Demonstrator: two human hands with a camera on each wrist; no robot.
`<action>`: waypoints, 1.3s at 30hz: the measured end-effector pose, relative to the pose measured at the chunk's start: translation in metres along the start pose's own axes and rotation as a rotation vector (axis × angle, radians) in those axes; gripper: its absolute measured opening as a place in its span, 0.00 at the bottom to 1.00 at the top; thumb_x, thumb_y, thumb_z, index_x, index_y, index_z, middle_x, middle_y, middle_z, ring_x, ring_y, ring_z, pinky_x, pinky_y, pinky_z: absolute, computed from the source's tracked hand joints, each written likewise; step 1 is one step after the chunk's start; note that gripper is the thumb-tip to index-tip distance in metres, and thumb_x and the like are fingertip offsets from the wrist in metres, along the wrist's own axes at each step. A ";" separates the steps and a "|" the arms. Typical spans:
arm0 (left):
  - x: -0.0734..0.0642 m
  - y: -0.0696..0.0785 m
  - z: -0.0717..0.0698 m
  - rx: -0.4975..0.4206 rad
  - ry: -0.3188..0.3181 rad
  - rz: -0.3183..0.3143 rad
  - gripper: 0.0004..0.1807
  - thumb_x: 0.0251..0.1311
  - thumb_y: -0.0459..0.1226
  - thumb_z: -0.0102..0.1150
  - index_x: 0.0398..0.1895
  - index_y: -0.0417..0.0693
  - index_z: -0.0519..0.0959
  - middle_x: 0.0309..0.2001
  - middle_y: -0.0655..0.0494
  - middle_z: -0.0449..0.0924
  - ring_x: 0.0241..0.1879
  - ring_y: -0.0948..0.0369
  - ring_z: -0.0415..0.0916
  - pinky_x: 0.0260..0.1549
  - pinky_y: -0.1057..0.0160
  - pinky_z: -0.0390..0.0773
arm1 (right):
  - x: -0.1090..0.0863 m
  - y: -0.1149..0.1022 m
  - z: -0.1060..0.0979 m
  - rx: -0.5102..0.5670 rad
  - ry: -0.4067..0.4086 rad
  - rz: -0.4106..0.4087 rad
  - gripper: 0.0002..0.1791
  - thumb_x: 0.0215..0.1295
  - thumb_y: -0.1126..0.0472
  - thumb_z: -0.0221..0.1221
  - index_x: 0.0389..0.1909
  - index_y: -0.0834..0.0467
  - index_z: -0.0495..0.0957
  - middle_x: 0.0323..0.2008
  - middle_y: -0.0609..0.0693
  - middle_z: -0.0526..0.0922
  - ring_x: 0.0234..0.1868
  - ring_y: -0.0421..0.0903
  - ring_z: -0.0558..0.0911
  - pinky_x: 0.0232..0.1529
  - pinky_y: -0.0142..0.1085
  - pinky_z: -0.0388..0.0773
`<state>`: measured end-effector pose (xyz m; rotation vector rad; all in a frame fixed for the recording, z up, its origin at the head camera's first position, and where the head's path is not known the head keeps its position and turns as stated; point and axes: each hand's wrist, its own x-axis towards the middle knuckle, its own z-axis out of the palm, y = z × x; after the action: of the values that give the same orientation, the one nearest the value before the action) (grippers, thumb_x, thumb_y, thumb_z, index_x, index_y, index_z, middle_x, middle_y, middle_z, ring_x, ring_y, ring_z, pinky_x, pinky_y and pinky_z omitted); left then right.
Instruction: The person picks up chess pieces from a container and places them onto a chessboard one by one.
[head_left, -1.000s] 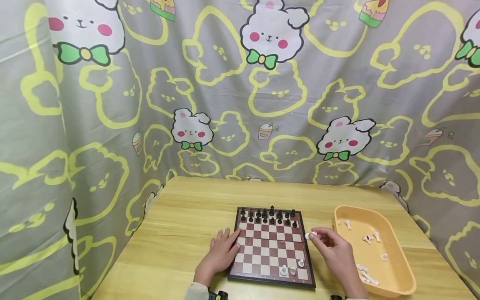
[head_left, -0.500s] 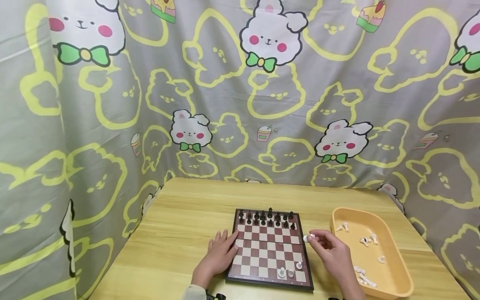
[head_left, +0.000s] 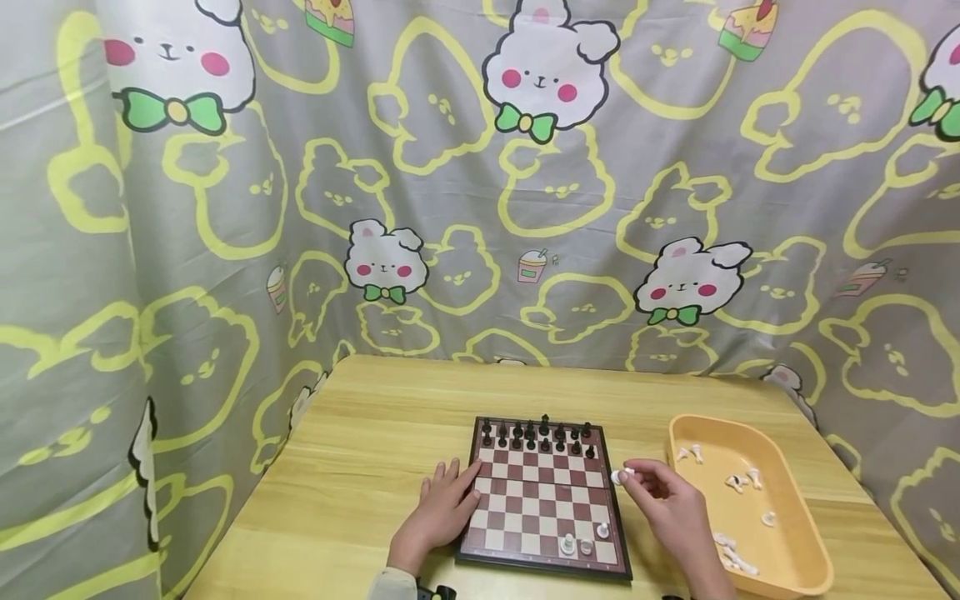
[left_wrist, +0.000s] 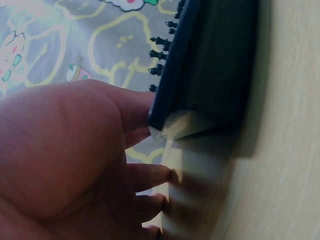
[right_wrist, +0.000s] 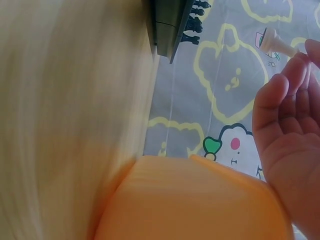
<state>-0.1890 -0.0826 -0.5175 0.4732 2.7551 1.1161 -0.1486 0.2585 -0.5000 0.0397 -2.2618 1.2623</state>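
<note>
A brown-and-cream chessboard [head_left: 538, 505] lies on the table, with black chess pieces [head_left: 531, 433] in two rows along its far side. Three white chess pieces [head_left: 567, 544] stand at its near right corner. My left hand [head_left: 438, 510] rests at the board's left edge; thumb and index finger touch the rim, and the other fingertips reach the table in the left wrist view. Between the thumb and fingertips of my right hand [head_left: 670, 500] is a white chess piece [right_wrist: 276, 43], pinched at one end, its base pointing left. It is held just off the board's right edge.
An orange tray [head_left: 806, 533] stands right of the right hand, with several white chess pieces [head_left: 737, 560] lying scattered in it. The wooden table [head_left: 337, 467] extends left of the board. A patterned curtain [head_left: 450, 192] hangs behind and at the sides.
The view shifts slightly and comes back. Both hands keep their places, and the white chess piece stays pinched in my right hand beside the board.
</note>
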 end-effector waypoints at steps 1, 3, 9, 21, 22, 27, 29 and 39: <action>0.001 0.001 0.000 0.002 -0.003 -0.001 0.28 0.78 0.42 0.48 0.78 0.45 0.67 0.76 0.22 0.53 0.76 0.25 0.40 0.70 0.23 0.36 | 0.000 0.000 -0.001 -0.001 0.001 0.003 0.07 0.60 0.67 0.73 0.39 0.60 0.87 0.30 0.45 0.85 0.30 0.33 0.81 0.34 0.21 0.79; 0.002 0.002 0.000 0.001 -0.004 0.003 0.28 0.78 0.42 0.48 0.78 0.45 0.67 0.76 0.22 0.53 0.76 0.25 0.40 0.70 0.23 0.36 | 0.000 0.000 -0.002 -0.003 0.002 0.004 0.07 0.61 0.67 0.73 0.40 0.59 0.87 0.30 0.45 0.85 0.30 0.33 0.81 0.34 0.21 0.79; 0.003 0.003 -0.001 0.010 0.002 -0.001 0.28 0.78 0.42 0.48 0.78 0.45 0.67 0.76 0.23 0.53 0.76 0.25 0.40 0.70 0.24 0.36 | 0.002 -0.001 -0.003 0.006 -0.004 -0.002 0.07 0.61 0.66 0.72 0.40 0.59 0.87 0.31 0.45 0.85 0.30 0.34 0.81 0.33 0.22 0.79; 0.004 0.003 -0.001 0.008 -0.001 -0.007 0.28 0.78 0.42 0.48 0.78 0.45 0.66 0.76 0.23 0.52 0.77 0.26 0.40 0.71 0.24 0.36 | 0.004 -0.001 -0.004 0.009 0.001 -0.003 0.07 0.61 0.66 0.72 0.40 0.59 0.87 0.30 0.45 0.85 0.30 0.34 0.81 0.33 0.22 0.79; 0.005 0.003 -0.001 0.009 -0.001 -0.004 0.28 0.78 0.42 0.48 0.78 0.45 0.67 0.76 0.23 0.53 0.77 0.25 0.40 0.70 0.24 0.36 | 0.004 -0.001 -0.004 0.008 0.000 -0.003 0.07 0.61 0.66 0.72 0.40 0.59 0.87 0.31 0.45 0.85 0.30 0.34 0.81 0.33 0.22 0.79; 0.006 0.005 -0.002 0.013 -0.007 -0.002 0.28 0.78 0.42 0.48 0.78 0.45 0.66 0.76 0.23 0.53 0.76 0.25 0.40 0.70 0.24 0.36 | 0.004 -0.001 -0.005 0.009 -0.003 0.009 0.07 0.61 0.66 0.72 0.40 0.60 0.87 0.31 0.46 0.85 0.30 0.34 0.81 0.34 0.22 0.79; 0.005 0.006 -0.003 0.015 -0.009 -0.005 0.28 0.78 0.42 0.48 0.78 0.45 0.66 0.76 0.23 0.53 0.77 0.26 0.40 0.71 0.24 0.36 | 0.004 -0.001 -0.005 0.009 -0.006 0.009 0.07 0.61 0.66 0.72 0.40 0.59 0.87 0.31 0.45 0.85 0.30 0.34 0.81 0.34 0.22 0.79; 0.002 0.002 0.001 0.017 -0.008 -0.017 0.28 0.78 0.42 0.48 0.78 0.45 0.67 0.76 0.22 0.53 0.76 0.25 0.40 0.70 0.24 0.36 | 0.000 0.000 -0.003 -0.011 -0.028 0.016 0.06 0.63 0.66 0.71 0.40 0.58 0.89 0.30 0.44 0.86 0.30 0.33 0.81 0.33 0.23 0.80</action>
<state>-0.1901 -0.0797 -0.5170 0.4537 2.7587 1.0860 -0.1475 0.2607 -0.4985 0.0351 -2.2973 1.2646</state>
